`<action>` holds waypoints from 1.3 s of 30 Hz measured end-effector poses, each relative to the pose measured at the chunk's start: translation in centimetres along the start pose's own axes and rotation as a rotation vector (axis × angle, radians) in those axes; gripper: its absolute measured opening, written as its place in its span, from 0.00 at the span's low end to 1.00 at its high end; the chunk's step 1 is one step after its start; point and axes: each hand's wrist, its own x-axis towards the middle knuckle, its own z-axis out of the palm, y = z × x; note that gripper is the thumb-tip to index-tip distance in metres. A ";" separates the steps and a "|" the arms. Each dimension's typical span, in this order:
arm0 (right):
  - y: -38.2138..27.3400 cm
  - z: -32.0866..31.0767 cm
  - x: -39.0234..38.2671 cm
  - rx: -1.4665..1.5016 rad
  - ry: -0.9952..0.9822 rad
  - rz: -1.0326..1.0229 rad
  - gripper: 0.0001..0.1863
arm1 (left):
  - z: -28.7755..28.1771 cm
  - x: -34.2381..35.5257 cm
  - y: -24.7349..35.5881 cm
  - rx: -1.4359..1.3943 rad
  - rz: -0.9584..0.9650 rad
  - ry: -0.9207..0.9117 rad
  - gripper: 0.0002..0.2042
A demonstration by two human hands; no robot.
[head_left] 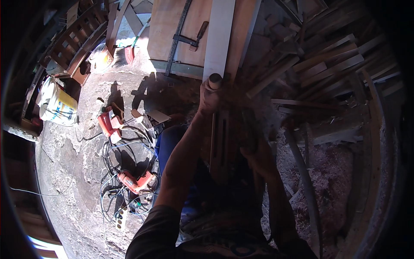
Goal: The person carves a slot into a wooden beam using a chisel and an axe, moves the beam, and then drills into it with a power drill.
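Note:
My left hand (208, 98) is closed around a thing with a round, pale-rimmed end (214, 80), at the near end of a long white board (220, 36). The kind of thing it holds is not clear. Below that hand, a long narrow wooden piece with a dark slot (220, 138) runs toward my lap. My right hand (258, 159) is in deep shadow to the right of the slotted piece. Its fingers are mostly hidden, and I cannot make out whether it grips anything.
A bar clamp (186, 39) lies on a wooden panel (159, 36) ahead. On the floor to the left are a red power drill (136, 181), another red power tool (108, 123), tangled cables and a power strip (121, 218). Buckets (60, 101) stand farther left; wood offcuts (330, 64) pile up right.

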 end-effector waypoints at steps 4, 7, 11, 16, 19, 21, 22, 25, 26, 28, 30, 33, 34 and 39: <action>-5.6 -2.6 4.3 -0.304 0.095 -0.461 0.34 | 0.9 0.0 -0.1 -0.054 0.037 0.044 0.04; -12.4 -3.6 6.5 -0.407 0.008 -0.392 0.32 | -0.4 0.3 -2.2 -0.064 0.135 0.026 0.04; -12.3 -3.3 9.8 -0.731 -0.022 -0.525 0.27 | 1.3 -0.8 -1.6 -0.163 0.115 -0.053 0.11; -13.8 -3.2 10.2 -0.777 -0.153 -0.446 0.24 | 0.9 -0.9 -2.6 -0.096 0.202 0.025 0.05; -15.1 -4.2 9.6 -0.707 -0.033 -0.608 0.24 | -0.1 -0.7 -2.5 -0.122 0.107 -0.106 0.07; -15.8 -4.7 9.0 -0.675 -0.039 -0.579 0.24 | 0.5 -0.9 -2.0 -0.111 0.101 -0.047 0.06; -16.3 -4.9 9.0 -0.660 -0.032 -0.581 0.24 | 0.5 -0.6 -1.5 -0.101 0.116 -0.019 0.06; -15.9 -5.1 9.3 -0.674 -0.010 -0.611 0.23 | 0.8 -0.6 -1.1 -0.074 0.072 0.051 0.06; -16.2 -5.1 9.2 -0.682 -0.015 -0.591 0.22 | 1.1 -1.0 -0.5 -0.107 0.040 0.065 0.06; -17.7 -5.1 9.2 -0.693 -0.027 -0.561 0.22 | 1.1 -1.3 0.1 -0.162 0.025 0.039 0.07; -15.7 -4.0 10.7 -0.783 -0.094 -0.570 0.23 | 0.7 -1.2 -0.9 -0.204 0.079 0.013 0.08; -11.9 -2.9 10.9 -0.933 -0.109 -0.577 0.25 | 1.6 -0.8 -3.8 -0.022 0.228 0.035 0.07; -12.1 -2.7 10.3 -0.975 -0.119 -0.576 0.25 | 1.4 -0.6 -4.1 -0.022 0.236 0.025 0.08; -14.5 -4.5 10.5 -0.744 -0.060 -0.602 0.29 | 1.2 -1.4 -3.6 -0.038 0.067 -0.015 0.10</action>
